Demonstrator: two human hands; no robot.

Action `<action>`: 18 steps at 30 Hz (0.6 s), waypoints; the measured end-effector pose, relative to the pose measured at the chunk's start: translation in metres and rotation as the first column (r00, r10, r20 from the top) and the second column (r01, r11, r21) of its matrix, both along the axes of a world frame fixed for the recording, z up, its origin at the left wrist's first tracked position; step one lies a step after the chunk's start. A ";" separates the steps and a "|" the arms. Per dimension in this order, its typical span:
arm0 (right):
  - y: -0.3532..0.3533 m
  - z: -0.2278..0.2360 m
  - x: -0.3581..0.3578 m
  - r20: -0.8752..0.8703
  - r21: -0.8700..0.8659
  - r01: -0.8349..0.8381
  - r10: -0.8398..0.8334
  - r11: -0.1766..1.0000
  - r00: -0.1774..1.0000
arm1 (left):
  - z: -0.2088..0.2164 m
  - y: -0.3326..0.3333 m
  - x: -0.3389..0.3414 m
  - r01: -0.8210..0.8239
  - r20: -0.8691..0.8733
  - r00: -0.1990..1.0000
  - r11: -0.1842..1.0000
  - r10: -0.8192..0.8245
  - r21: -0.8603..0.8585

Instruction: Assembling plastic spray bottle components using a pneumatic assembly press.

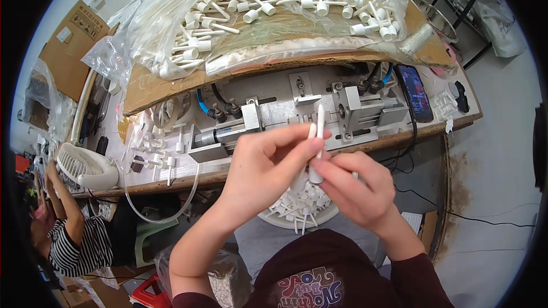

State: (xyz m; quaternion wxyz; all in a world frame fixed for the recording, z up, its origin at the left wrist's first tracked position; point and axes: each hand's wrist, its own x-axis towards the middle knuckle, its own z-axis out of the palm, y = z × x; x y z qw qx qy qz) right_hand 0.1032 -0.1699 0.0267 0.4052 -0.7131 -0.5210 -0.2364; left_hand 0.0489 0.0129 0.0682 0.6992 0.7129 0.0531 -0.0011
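Two white plastic caps with long stems are held close together in front of me. My left hand [260, 165] pinches the stems between thumb and fingers, one stem [311, 131] passing along the fingertips. My right hand [361, 187] grips the cap end of the other stemmed cap [320, 121], whose pointed stem stands nearly upright. The fingers partly hide both pieces. Below my hands, a pale bowl [328, 217] on my lap holds many similar white pieces. Just beyond the hands is a metal bench fixture with a left cylinder clamp [251, 118] and a right clamp block [355, 108].
A large heap of white stemmed caps [251, 14] lies in clear plastic on a raised cardboard sheet [165, 88]. A phone [415, 94] stands at the right. Left are loose white parts [151, 162], a white fan [85, 165], hoses and a person in a striped shirt [83, 248].
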 end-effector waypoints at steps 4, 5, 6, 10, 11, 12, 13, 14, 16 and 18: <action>-0.003 0.000 -0.012 -0.094 0.003 -0.048 0.048 0.999 0.994 | -0.016 -0.004 -0.021 -0.130 0.130 0.984 0.988 0.118 0.087; -0.003 -0.002 -0.015 -0.132 0.020 -0.039 0.041 0.999 0.990 | -0.021 -0.005 -0.028 -0.189 0.132 0.972 0.981 0.192 -0.035; -0.006 -0.008 -0.015 -0.189 0.018 -0.029 0.032 0.999 0.981 | -0.023 -0.004 -0.034 -0.244 0.125 0.956 0.957 0.265 -0.156; -0.014 -0.025 -0.013 -0.248 -0.089 0.010 -0.032 0.996 0.968 | -0.032 0.004 -0.055 -0.329 0.156 0.913 0.906 0.377 -0.268; -0.014 -0.028 -0.013 -0.245 -0.091 0.017 -0.038 0.996 0.969 | -0.034 0.005 -0.060 -0.327 0.161 0.911 0.903 0.380 -0.277; -0.012 -0.030 -0.012 -0.241 -0.093 0.022 -0.044 0.995 0.969 | -0.034 0.001 -0.063 -0.369 0.112 0.903 0.881 0.416 -0.296; -0.012 -0.033 -0.013 -0.239 -0.098 0.032 -0.055 0.995 0.969 | -0.035 0.000 -0.066 -0.353 0.087 0.913 0.879 0.398 -0.321; -0.010 -0.035 -0.011 -0.208 -0.100 0.043 -0.063 0.994 0.976 | -0.036 0.000 -0.069 -0.337 0.062 0.923 0.876 0.380 -0.346; -0.006 -0.039 -0.004 -0.147 -0.103 0.058 -0.073 0.993 0.986 | -0.036 -0.001 -0.073 -0.315 0.034 0.934 0.865 0.356 -0.391; -0.003 -0.037 0.000 -0.112 -0.144 0.058 -0.075 0.988 0.991 | -0.035 -0.003 -0.075 -0.301 0.028 0.938 0.850 0.346 -0.432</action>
